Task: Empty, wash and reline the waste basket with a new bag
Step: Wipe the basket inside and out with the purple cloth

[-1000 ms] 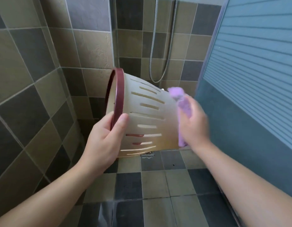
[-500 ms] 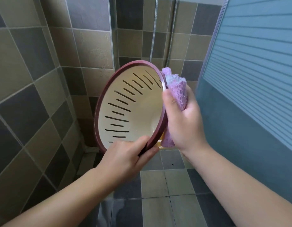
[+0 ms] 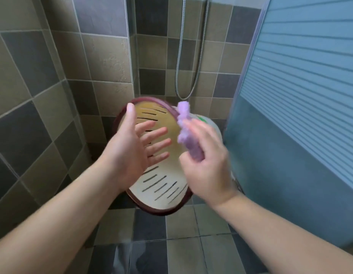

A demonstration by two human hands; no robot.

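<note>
The waste basket (image 3: 163, 186) is cream plastic with slots and a dark red rim, and it is empty. It hangs in the air over the shower floor with its mouth turned up towards me. My left hand (image 3: 132, 149) is spread flat across the mouth, thumb by the upper left rim and fingers apart inside the opening. My right hand (image 3: 207, 171) grips a purple cloth (image 3: 184, 125) at the basket's right rim. Both hands are blurred, and I cannot tell what holds the basket up.
Tiled walls close in on the left and behind. A metal shower hose (image 3: 197, 76) hangs on the back wall. A frosted blue shower door (image 3: 300, 105) stands close on the right. Something white with a green mark (image 3: 209, 123) shows behind the basket. The tiled floor (image 3: 179, 254) looks wet.
The basket has tipped from sideways until its mouth faces me and has dropped lower. My left hand has let go of the rim and spread open. The cloth stays in my right hand.
</note>
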